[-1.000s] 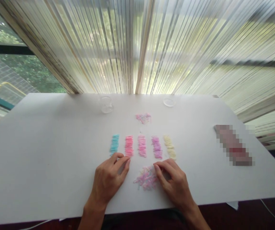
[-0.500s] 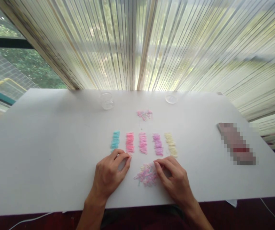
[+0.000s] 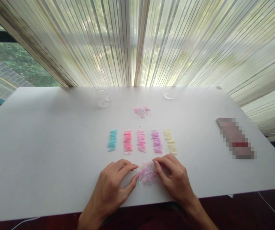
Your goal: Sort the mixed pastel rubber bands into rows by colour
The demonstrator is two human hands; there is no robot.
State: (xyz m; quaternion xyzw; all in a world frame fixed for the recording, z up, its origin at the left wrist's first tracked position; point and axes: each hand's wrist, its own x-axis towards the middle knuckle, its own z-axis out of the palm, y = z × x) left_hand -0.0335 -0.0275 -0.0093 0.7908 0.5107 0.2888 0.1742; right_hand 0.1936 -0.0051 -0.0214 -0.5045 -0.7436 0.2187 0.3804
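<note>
A mixed pile of small, thin pastel pieces [image 3: 147, 174], too small to name surely, lies between my hands. At its left edge is my left hand [image 3: 114, 182], thumb and forefinger apart with nothing visible between them. My right hand [image 3: 174, 174] pinches at the pile's upper right; whatever its fingertips hold is too small to make out. Beyond the hands, similar pieces lie in separate columns: blue [image 3: 112, 140], coral pink [image 3: 128, 141], lighter pink [image 3: 141, 141], purple [image 3: 156, 142] and pale yellow [image 3: 169, 141].
Farther back on the white table [image 3: 56, 153] lies a smaller mixed heap [image 3: 142, 111]. Clear round containers [image 3: 102, 98] stand at the back left, and a clear round dish or lid [image 3: 169, 94] at the back right. A blurred-out flat object [image 3: 235, 137] rests on the right.
My left hand has left the bottom of the coral pink column, moved right and down to the pile, and parted its fingers. A piece now shows at that column's end. My right hand stays pinched.
</note>
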